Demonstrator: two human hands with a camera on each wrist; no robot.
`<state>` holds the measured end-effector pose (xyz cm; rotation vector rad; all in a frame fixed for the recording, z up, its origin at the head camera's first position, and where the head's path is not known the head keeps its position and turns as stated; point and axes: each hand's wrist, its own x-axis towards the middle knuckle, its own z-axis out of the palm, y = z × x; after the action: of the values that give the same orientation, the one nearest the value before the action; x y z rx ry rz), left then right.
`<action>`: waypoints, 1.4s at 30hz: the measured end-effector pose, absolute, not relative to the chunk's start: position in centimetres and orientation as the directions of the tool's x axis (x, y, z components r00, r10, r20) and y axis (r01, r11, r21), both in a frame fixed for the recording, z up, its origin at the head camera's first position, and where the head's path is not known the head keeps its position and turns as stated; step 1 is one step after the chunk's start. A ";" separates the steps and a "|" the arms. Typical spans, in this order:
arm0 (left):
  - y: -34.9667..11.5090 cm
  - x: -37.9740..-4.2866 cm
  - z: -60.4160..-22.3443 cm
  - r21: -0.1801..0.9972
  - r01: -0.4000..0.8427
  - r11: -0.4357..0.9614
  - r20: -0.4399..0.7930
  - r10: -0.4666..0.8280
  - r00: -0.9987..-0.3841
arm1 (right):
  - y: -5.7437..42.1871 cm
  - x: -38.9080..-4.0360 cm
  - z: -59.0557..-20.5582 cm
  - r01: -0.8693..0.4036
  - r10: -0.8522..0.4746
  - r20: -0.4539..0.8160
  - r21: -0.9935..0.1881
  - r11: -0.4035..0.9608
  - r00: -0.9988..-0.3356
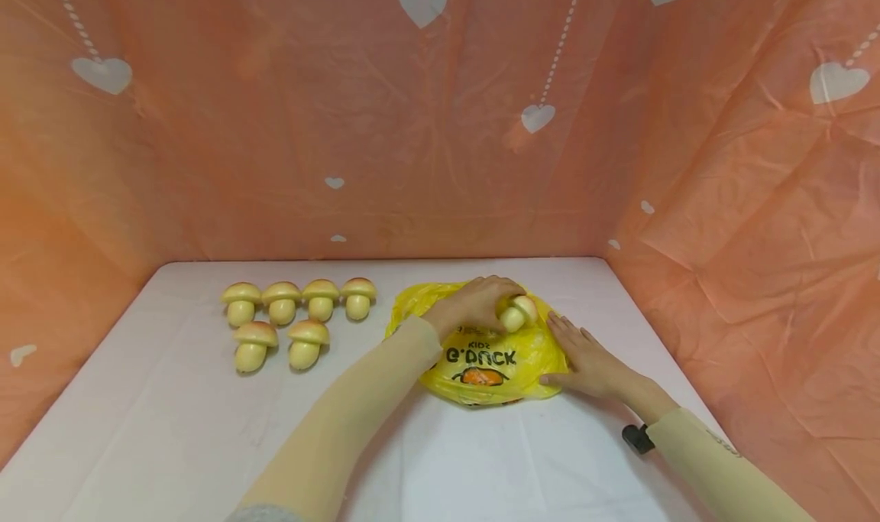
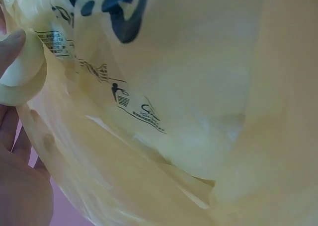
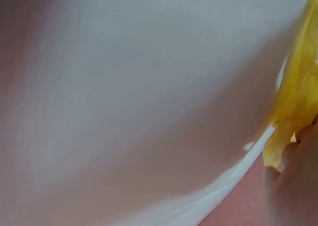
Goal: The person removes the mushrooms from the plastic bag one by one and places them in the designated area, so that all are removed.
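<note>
My left hand (image 1: 474, 306) reaches over a yellow plastic bag (image 1: 406, 302) and grips a toy mushroom (image 1: 519, 313) with a pale stem and reddish cap. In the left wrist view the thumb presses on the pale mushroom (image 2: 26, 69) against the bag's printed side (image 2: 149, 72). The bag lies on its side, with "B.Duck" lettering upside down to me. My right hand (image 1: 591, 363) rests at the bag's right edge, fingers spread. In the right wrist view, its fingers (image 3: 298, 171) are beside the yellow plastic (image 3: 298, 92).
Several toy mushrooms stand in two rows at the table's left, including a back-row mushroom (image 1: 241, 303) and a front-row mushroom (image 1: 307, 343). A white cloth covers the table (image 1: 172, 430). Orange curtains (image 1: 440, 124) with pale hearts enclose the back and sides.
</note>
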<state>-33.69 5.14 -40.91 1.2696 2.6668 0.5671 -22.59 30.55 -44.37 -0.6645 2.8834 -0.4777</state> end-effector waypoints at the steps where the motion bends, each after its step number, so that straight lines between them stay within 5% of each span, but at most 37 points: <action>1: 5.1 -33.6 -40.9 0.391 0.721 0.573 0.046 0.770 -0.637 | 30.5 -22.6 -44.3 -0.399 -0.446 -0.073 -0.338 0.853 -0.892; 42: -1.5 -28.7 -38.3 0.546 0.715 0.437 0.344 0.661 -0.667 | 30.4 -22.7 -44.5 -0.412 -0.455 -0.053 -0.341 0.845 -0.889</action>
<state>-28.69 -1.50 -38.27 1.3089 2.7289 1.0997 -22.70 30.36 -44.46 -0.6824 2.8896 -0.4897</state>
